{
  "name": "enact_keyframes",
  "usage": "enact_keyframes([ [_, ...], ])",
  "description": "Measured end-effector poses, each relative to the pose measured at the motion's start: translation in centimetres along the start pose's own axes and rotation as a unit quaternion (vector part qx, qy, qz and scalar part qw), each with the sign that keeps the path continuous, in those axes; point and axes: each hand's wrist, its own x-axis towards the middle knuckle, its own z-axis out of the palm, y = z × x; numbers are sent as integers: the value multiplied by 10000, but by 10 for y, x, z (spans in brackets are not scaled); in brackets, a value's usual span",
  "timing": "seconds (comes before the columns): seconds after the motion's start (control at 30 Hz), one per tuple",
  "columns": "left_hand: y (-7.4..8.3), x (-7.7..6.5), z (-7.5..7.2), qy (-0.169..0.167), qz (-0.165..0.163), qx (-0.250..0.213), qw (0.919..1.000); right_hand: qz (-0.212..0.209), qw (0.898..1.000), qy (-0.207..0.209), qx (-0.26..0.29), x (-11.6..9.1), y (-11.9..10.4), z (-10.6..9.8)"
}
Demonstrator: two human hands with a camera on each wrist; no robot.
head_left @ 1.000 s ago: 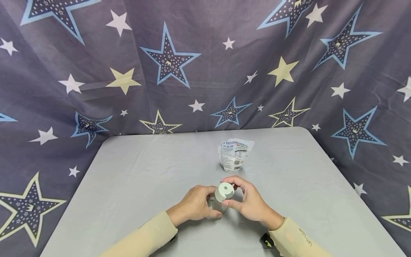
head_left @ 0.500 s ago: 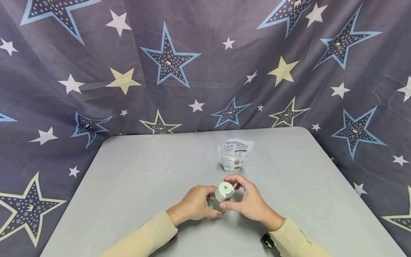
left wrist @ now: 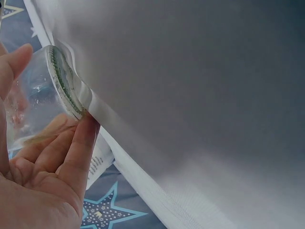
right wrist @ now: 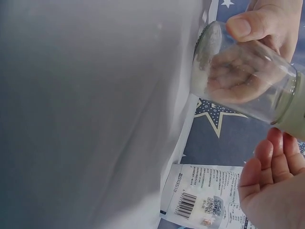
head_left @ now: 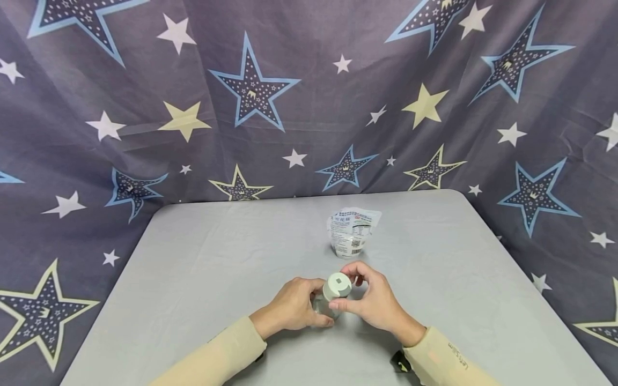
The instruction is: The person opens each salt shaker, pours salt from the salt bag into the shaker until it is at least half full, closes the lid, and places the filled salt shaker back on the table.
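A clear glass jar (head_left: 322, 307) with a pale green lid (head_left: 339, 285) stands in front of me, slightly tilted, low over the table. My left hand (head_left: 292, 305) grips the jar's body from the left, thumb on the near side. In the right wrist view the glass (right wrist: 202, 71) looks see-through with nothing plain inside. My right hand (head_left: 379, 303) has thumb and curled fingers around the lid from the right; its fingertips (right wrist: 275, 134) meet the lid's edge. Behind the jar stands a white printed salt pouch (head_left: 350, 236).
The grey table (head_left: 232, 257) spreads on both sides of the hands. A dark star-patterned curtain (head_left: 309, 112) hangs along its back and sides. A small black object (head_left: 401, 362) shows by the right sleeve.
My right fingers have shifted slightly right along the lid's far side, and the thumb slightly left along the near side. The left hand and pouch stay put.
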Motion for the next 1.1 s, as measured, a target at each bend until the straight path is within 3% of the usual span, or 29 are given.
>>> enact_keyframes([
  [0.83,1,0,-1,-31,-29,75,10000,-178,9979,-453,422,-1,3,-2],
  [1.1,1,0,-1,-40,7,73,10000,-270,9992,-234,190,-1,4,-1],
])
